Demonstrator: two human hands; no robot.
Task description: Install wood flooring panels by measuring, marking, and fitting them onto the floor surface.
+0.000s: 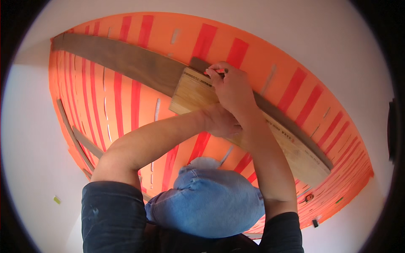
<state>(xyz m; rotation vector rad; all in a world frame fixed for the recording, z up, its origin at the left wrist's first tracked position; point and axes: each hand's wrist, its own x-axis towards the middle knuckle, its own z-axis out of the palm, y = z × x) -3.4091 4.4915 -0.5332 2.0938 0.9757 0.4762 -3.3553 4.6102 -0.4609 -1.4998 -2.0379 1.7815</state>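
Observation:
My right hand (234,88) pinches a short red pencil (220,71) at the far edge of a light wood flooring plank (192,92). My left hand (219,120) lies across that plank, gripping it near its near edge. Part of this hand is hidden under my right forearm. A darker brown plank (295,122) lies beneath the light one and shows along its far edge. Another brown plank (122,57) runs off to the far left, its right end against or under the light plank.
Orange underlay with red stripes (249,86) covers the floor. Thin brown strips (71,126) lie at the left. My knee in blue jeans (215,198) is close below the planks. A small black item (315,223) and a small round item (309,197) lie at the lower right.

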